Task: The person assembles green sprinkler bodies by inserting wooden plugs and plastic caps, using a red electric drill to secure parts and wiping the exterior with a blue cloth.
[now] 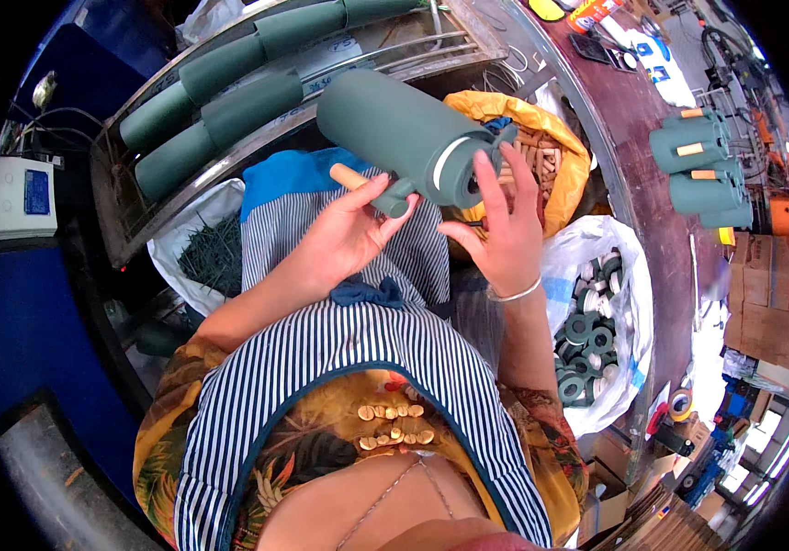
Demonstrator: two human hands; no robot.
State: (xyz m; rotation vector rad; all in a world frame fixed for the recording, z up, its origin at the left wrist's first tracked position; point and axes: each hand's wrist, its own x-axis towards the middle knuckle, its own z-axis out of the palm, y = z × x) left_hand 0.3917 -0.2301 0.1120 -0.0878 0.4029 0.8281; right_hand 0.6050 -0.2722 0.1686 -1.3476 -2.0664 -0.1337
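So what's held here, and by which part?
A green bottle: the left hand grips its wood-trimmed handle; the right hand is at the lid, grip unclear.

Just one green bottle (393, 127) is being held up. At least six green cylinders (220, 70) can be counted in the tray (125, 241), at least three handled bottles (668, 149) on the tabletop (638, 151), plus two white bags (631, 303) and one yellow bag (574, 188).

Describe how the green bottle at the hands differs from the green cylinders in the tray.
The bottle shows a pale ring near one end; the cylinders show none. The bottle looks larger in the picture than any of the cylinders. The bottle is being handled; the cylinders lie end to end in rows. Both are dark green and rounded.
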